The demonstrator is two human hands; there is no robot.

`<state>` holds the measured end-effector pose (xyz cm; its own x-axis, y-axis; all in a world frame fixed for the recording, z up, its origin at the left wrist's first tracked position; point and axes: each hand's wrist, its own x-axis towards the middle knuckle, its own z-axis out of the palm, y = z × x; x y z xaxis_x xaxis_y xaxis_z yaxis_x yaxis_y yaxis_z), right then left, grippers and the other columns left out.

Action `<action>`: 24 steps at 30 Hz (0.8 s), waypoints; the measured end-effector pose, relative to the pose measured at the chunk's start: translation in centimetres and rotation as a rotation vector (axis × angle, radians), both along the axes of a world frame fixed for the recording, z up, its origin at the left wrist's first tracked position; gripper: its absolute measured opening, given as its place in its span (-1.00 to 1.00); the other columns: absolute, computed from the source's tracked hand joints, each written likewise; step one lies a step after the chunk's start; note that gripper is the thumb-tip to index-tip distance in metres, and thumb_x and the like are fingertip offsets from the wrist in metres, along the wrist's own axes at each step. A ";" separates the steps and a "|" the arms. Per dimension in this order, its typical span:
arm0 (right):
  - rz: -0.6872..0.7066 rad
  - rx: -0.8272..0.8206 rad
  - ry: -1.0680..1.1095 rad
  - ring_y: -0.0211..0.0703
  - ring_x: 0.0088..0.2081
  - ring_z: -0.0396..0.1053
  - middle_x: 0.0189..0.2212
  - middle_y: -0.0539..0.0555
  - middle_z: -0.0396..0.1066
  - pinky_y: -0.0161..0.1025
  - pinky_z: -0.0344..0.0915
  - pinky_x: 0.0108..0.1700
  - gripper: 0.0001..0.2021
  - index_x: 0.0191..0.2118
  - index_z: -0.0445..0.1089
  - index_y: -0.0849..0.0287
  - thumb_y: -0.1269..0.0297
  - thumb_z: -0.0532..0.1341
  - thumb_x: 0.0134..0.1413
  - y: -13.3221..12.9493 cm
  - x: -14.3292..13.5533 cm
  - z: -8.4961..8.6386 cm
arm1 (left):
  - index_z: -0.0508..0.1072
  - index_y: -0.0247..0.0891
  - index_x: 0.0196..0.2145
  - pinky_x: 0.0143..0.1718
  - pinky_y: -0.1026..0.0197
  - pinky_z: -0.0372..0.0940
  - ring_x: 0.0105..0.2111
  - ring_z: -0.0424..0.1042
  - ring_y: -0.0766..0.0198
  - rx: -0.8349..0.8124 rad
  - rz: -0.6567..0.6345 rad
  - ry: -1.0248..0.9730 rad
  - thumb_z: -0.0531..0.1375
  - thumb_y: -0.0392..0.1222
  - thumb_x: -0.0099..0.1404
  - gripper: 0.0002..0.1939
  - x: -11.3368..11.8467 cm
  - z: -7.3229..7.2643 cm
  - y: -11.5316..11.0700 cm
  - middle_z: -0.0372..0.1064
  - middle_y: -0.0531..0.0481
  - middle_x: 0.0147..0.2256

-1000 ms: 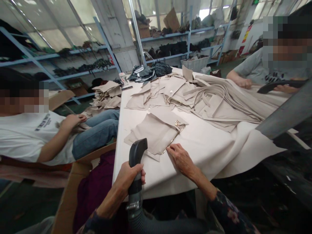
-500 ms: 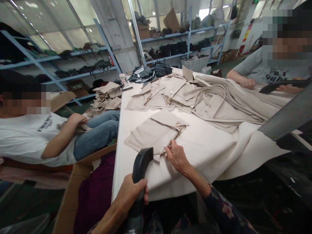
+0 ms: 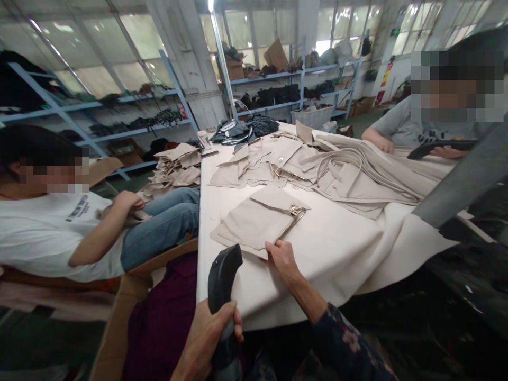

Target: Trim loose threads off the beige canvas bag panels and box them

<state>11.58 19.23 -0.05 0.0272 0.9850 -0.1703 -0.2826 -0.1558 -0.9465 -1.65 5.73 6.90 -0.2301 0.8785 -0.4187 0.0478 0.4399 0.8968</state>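
Observation:
My left hand [image 3: 208,336] is wrapped round the thick grip of a black tool with a curved, flat-ended head [image 3: 225,272]; its exact kind is unclear. The tool's head hangs over the near edge of a beige fabric piece [image 3: 254,219] lying on the white-covered table. At that piece's near corner, my right hand [image 3: 283,259] is closed, pinching the fabric between thumb and fingers. Just beyond those fingers, a thin gold metal frame [image 3: 291,223] runs along the fabric's right side, with a small gold clasp [image 3: 294,209] at its far end.
More beige pieces [image 3: 270,153] and a bundle of long beige strips [image 3: 357,164] cover the table's far side. A grey post [image 3: 456,174] slants in at right. Two people sit left and right. A cardboard box with purple cloth [image 3: 159,317] stands at lower left.
My right fingers have shifted from the metal frame's lower end to the fabric's near corner. The black tool has tilted and drawn back from the fabric. The camera view has shifted slightly.

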 end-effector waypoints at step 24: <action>0.171 0.099 0.264 -0.40 -0.64 0.07 -0.68 -0.11 0.18 -0.38 0.04 -0.56 -0.72 -0.55 0.28 0.23 0.10 0.25 -0.18 -2.1 0.8 0.0 | 0.34 -0.33 -0.70 -0.71 0.28 0.20 -0.78 0.28 0.28 -0.030 -0.144 0.068 0.18 -0.05 0.00 -0.70 1.1 -0.3 0.7 0.28 -0.04 -0.80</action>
